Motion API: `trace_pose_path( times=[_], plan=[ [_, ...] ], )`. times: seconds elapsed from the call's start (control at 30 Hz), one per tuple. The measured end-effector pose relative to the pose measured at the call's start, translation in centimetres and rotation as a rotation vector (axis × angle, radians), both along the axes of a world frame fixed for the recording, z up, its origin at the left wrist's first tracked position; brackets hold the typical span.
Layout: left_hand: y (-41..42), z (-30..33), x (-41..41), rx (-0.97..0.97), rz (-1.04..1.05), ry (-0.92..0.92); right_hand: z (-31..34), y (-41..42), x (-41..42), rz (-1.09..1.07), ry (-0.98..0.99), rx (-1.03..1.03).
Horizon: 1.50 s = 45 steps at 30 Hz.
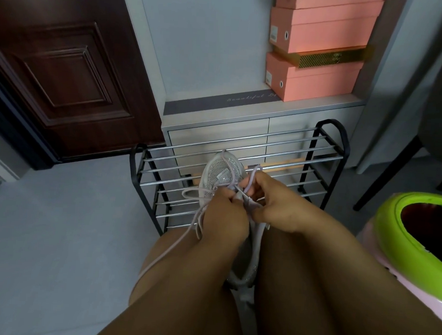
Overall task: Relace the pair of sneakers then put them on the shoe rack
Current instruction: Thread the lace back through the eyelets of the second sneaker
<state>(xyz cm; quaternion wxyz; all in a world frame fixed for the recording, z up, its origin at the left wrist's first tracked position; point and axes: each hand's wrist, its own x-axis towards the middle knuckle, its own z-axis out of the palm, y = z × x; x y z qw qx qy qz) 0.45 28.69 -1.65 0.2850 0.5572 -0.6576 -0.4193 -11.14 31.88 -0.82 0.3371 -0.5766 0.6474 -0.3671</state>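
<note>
The shoe rack (244,153) stood just beyond both hands, its bare metal rails running crosswise, and past it rose a pale cabinet (217,125) with pink shoe boxes (316,77) stacked up and to the right. A green-rimmed bin (392,224) sat off to the right of the right hand.

The sneaker (221,172) lay under and between the hands, long axis pointing away from the person, toe toward the rack and heel back between the knees. A second sneaker could not be made out.

The left hand (224,219) was curled on the shoe's upper, pinching the lace (195,191) near the eyelets; a loop and a long tail trailed down to its left. The right hand (272,199), just beside it and nearly touching, pinched the other lace end. Both sat equally near the shoe, so the rack was likely a short forward reach once lacing was done.
</note>
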Motion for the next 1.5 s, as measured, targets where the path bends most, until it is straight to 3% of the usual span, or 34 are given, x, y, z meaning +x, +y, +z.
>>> trace_pose_path(
  times=[0.13,0.47,0.67,0.93,1.1,1.23,1.5],
  plan=[
    [0.0,0.3,0.3,-0.048,-0.117,-0.158,-0.5,-0.2,0.0,-0.067,-0.047,-0.023],
    [2.6,2.8,3.2,0.057,-0.452,-0.206,-1.0,-0.5,-0.9,-0.124,-0.247,0.005],
    [0.4,2.1,2.2,0.074,-0.273,-0.057,-1.2,-0.4,-0.9,-0.061,-0.385,0.011],
    [0.2,1.6,0.4,-0.077,-0.308,-0.163,-1.5,-0.2,-1.5,-0.014,-0.465,0.013],
    [-0.2,0.7,0.8,-0.112,-0.164,-0.143,-1.4,-0.3,-1.4,-0.031,-0.455,0.004],
    [-0.3,0.4,0.3,-0.14,-0.179,-0.206,-1.6,-0.3,-1.5,-0.007,-0.453,0.012],
    [-0.3,0.7,1.2,0.026,-0.273,-0.003,-2.0,-0.2,-1.8,-0.045,-0.505,-0.005]
  ],
)
